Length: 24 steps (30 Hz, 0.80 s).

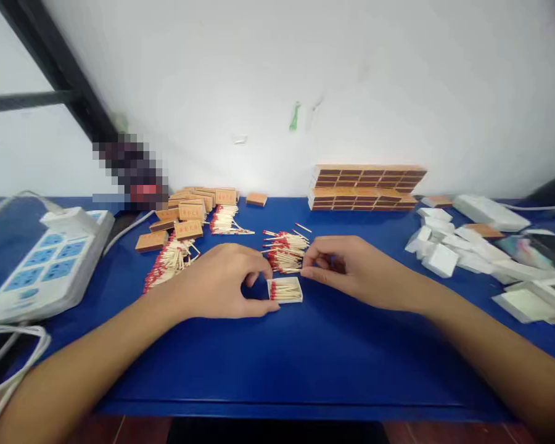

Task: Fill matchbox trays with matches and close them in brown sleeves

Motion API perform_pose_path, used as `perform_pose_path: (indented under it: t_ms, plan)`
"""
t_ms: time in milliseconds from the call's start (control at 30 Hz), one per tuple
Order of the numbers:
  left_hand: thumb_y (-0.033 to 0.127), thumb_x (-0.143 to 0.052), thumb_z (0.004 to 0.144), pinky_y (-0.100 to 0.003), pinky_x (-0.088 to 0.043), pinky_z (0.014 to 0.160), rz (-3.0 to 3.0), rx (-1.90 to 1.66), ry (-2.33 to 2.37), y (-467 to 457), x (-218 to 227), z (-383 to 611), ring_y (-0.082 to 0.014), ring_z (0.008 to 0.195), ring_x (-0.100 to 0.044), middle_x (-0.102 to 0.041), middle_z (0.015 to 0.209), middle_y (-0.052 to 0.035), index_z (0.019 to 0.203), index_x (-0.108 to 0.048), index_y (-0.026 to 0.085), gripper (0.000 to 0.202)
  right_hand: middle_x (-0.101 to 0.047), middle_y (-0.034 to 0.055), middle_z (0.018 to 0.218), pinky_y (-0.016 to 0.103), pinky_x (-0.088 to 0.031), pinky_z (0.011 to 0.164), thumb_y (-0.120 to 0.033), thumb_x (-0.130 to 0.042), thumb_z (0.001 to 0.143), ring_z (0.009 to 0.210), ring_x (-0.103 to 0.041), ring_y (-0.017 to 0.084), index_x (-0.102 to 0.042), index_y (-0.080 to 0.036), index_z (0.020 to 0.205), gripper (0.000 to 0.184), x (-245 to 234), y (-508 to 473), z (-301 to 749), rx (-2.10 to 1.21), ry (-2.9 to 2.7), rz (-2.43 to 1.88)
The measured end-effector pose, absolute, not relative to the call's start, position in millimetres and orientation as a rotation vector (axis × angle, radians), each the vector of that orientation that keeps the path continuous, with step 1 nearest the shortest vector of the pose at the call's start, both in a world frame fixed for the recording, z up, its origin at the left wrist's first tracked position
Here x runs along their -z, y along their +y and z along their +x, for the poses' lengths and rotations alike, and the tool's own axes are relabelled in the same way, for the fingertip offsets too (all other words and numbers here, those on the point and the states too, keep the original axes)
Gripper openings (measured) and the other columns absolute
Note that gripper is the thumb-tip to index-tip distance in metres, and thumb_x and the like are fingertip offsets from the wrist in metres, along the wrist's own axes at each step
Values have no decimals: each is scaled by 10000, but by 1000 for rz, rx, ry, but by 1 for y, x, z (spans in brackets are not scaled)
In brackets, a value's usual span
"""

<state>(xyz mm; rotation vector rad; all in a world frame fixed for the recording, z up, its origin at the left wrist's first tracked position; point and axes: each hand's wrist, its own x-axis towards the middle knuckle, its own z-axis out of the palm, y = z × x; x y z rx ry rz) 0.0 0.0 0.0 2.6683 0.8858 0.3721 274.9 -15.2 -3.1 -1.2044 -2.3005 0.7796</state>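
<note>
A small white matchbox tray [285, 300] holding red-tipped matches lies near the middle of the blue table. My left hand [229, 280] has its thumb along the tray's near side and its index finger at the far left corner, steadying it. Just behind the tray is a loose pile of matches [287, 251]. My right hand [346, 268] is at the right edge of this pile, by the tray's far right corner, thumb and fingertips pinched together. Whatever is between those fingertips is too small or hidden to make out.
More matches [169, 265] lie left, beside filled-looking orange matchboxes [189, 211]. Stacked matchboxes [365, 188] stand against the wall. White trays [441, 259] are heaped on the right. A power strip [46, 265] with white cables sits at far left.
</note>
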Motion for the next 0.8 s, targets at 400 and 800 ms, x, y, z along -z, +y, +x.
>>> perform_pose_path:
  t_ms: [400, 800]
  plan:
    - [473, -797, 829, -287, -401, 626, 2636, -384, 907, 1, -1, -2, -129, 659, -560, -641, 744, 20, 929, -773, 195, 296, -550, -23, 795, 245, -406, 624, -308, -698, 989, 659, -492, 99, -738, -216, 913, 125, 15, -27, 252, -706, -2260, -1030]
    - [484, -799, 829, -290, -401, 625, 2651, -378, 911, 1, -1, -2, -125, 662, -562, -632, 744, 30, 932, -775, 209, 295, -589, -6, 826, 261, -407, 646, -276, -701, 974, 722, -524, 127, -734, -230, 935, 69, 9, -25, 262, -566, -2360, -1069]
